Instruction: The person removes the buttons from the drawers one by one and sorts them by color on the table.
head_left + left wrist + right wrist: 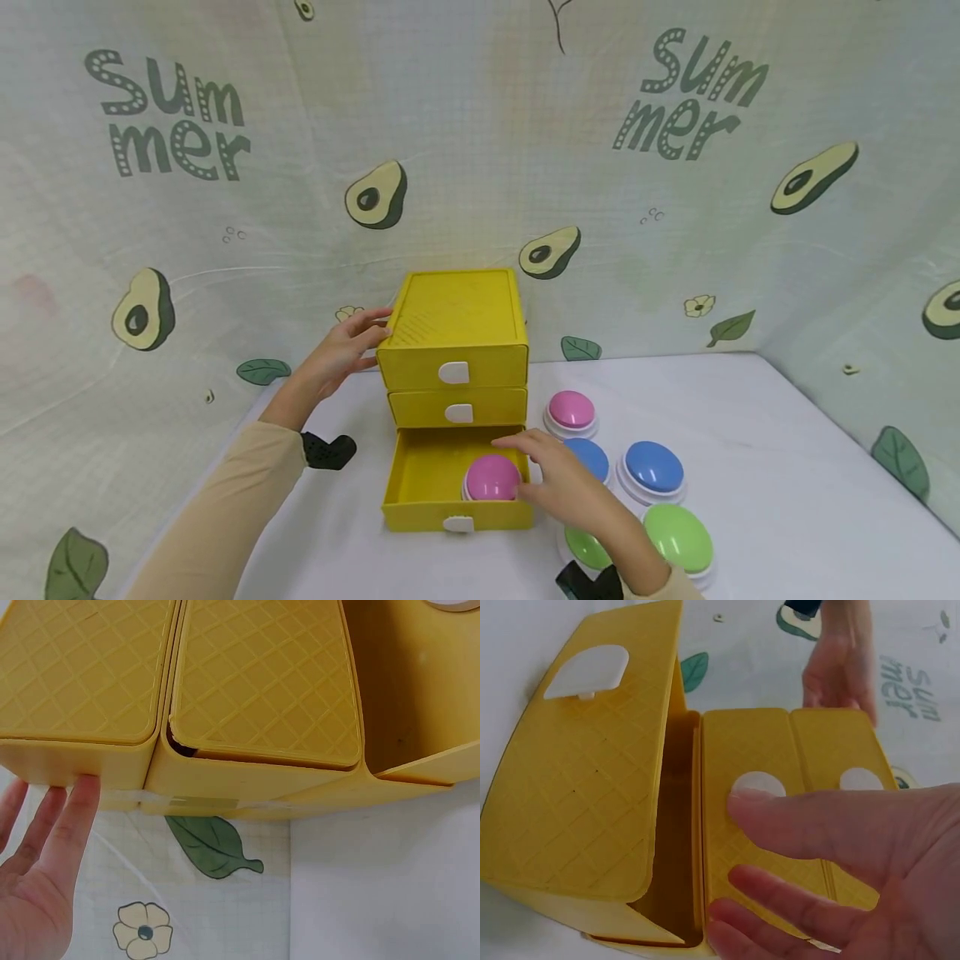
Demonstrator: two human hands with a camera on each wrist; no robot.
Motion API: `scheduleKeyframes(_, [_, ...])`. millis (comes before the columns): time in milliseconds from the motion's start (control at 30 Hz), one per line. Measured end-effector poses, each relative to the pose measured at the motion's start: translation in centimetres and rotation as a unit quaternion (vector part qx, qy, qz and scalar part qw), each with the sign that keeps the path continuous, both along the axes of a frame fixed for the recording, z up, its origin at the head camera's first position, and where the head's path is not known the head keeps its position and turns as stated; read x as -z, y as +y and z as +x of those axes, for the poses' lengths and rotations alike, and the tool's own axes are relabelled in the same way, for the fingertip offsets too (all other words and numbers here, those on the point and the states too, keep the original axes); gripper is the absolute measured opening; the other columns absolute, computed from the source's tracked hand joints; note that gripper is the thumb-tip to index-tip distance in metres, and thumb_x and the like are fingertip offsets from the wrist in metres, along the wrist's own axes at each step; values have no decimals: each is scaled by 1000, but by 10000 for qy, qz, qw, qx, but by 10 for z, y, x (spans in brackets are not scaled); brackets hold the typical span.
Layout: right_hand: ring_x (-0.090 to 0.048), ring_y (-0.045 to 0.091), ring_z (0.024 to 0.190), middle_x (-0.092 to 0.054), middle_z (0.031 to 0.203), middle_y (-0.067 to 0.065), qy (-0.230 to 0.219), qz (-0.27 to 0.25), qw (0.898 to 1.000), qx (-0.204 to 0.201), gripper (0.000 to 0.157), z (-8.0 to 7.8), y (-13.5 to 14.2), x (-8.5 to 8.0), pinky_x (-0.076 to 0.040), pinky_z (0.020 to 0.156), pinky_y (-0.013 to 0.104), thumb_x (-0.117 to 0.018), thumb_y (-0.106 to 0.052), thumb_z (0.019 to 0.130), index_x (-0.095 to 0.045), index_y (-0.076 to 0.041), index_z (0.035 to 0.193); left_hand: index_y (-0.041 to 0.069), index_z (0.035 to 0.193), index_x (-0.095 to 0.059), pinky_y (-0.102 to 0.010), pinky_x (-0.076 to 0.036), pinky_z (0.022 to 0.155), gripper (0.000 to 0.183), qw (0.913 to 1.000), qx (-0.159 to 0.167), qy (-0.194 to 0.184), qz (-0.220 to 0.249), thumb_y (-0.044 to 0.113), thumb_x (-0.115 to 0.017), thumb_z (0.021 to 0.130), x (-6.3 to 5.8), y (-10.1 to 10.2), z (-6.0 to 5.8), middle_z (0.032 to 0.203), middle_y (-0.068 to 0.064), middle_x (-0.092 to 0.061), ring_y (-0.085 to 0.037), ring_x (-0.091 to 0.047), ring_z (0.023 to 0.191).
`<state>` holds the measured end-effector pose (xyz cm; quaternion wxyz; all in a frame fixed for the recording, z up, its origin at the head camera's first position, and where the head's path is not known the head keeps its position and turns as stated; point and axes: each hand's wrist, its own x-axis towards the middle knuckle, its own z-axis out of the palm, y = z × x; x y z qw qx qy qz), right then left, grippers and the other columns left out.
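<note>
A yellow three-drawer box (459,307) stands at the back middle, its bottom drawer (416,517) pulled out and the upper two closed. In that drawer, toward the right, lies a pink dome-topped round piece (491,477) with a white rim. My right hand (564,482) hovers over the drawer's right side, fingertips close to the pink piece. Seen from the right wrist, the thumb and fingers of that hand (877,862) are spread apart with nothing between them. My left hand (341,357) touches the box's upper left side, its fingers (71,832) extended against the wall.
Right of the box stand more domed pieces on white bases: a pink one (572,410), two blue ones (654,467) and two green ones (678,535). My right forearm partly covers one green piece. A printed cloth (465,108) hangs behind the white table (757,433).
</note>
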<state>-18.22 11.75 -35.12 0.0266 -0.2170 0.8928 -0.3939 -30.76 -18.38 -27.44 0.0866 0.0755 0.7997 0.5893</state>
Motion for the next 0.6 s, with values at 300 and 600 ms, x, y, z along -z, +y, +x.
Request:
scheduleKeyframes(300, [-50,28,107,-52,127,13,-134,867,9917,-936,53,-32,-19,4,-53,83,40,-69,2,75,-57,-11,125,16,145,-29,-52,-31,109,53,10000,-26,-10,-14,26,-47,96,0,1,-1,147,-13,-31,-33,-37,130])
scheduleKeyframes(600, [-47,19,101,-49,128,5,-703,2070,9676,-1264,67,-47,-26,2,-53,70,25,-67,7,69,-54,-21,129,16,145,-29,-52,-32,108,52,10000,-44,-33,-12,25,-46,97,0,2,-1,147,-12,-32,-32,-37,130])
